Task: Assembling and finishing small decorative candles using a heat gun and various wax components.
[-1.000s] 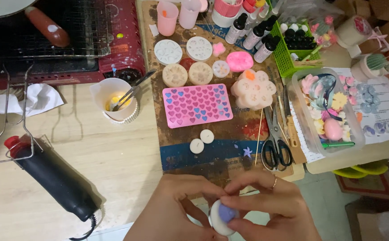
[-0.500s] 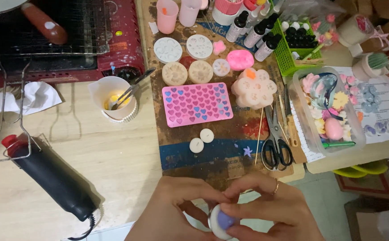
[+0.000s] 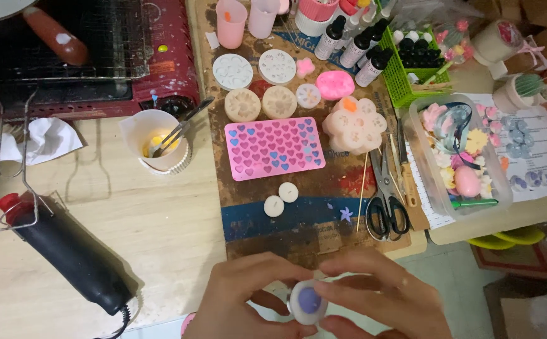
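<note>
Both of my hands hold a small round white mould [image 3: 307,302] with a purple piece in its middle, at the bottom edge of the view. My left hand [image 3: 242,298] grips its left side and my right hand [image 3: 380,298], with a ring on one finger, pinches its right side. Just beyond my hands lies a worn brown work board [image 3: 324,226] with two small white discs [image 3: 281,199] and a pink heart-cavity mould [image 3: 275,148].
A black heat gun [image 3: 66,251] with a wire stand lies at the left. A white cup [image 3: 160,144] with yellow wax and tweezers stands mid-table. Scissors [image 3: 384,201], wooden skewers, round moulds, dropper bottles, a green basket and a clear box of wax shapes [image 3: 459,154] crowd the right.
The mould has turned in my fingers so its purple middle faces up more plainly. The view has shifted slightly; nothing on the table has moved.
</note>
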